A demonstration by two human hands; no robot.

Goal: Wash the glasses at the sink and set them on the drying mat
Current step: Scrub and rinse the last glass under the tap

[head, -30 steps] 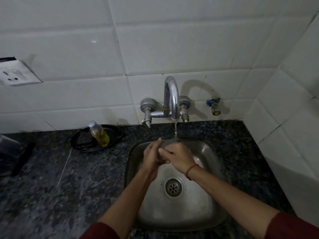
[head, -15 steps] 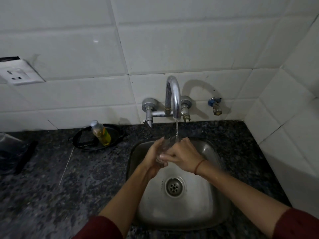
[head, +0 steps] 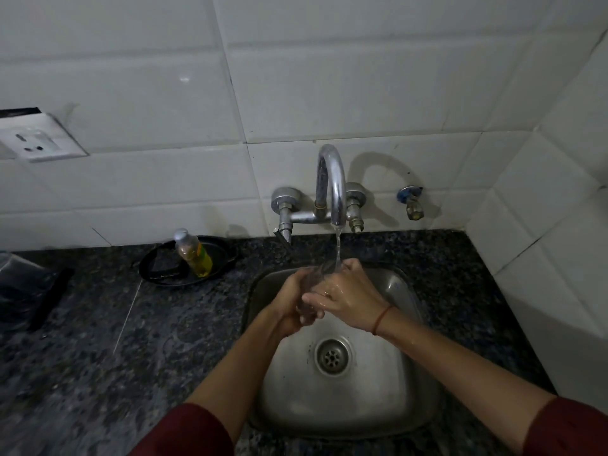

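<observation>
The left hand curls round a clear glass from the left, and the right hand wraps it from the right. Both grip it over the far part of the sink. Its long axis seems tilted, mouth up and far, under the tap stream. The surface stretches left, so the left hand looks nearer for setting down.
</observation>
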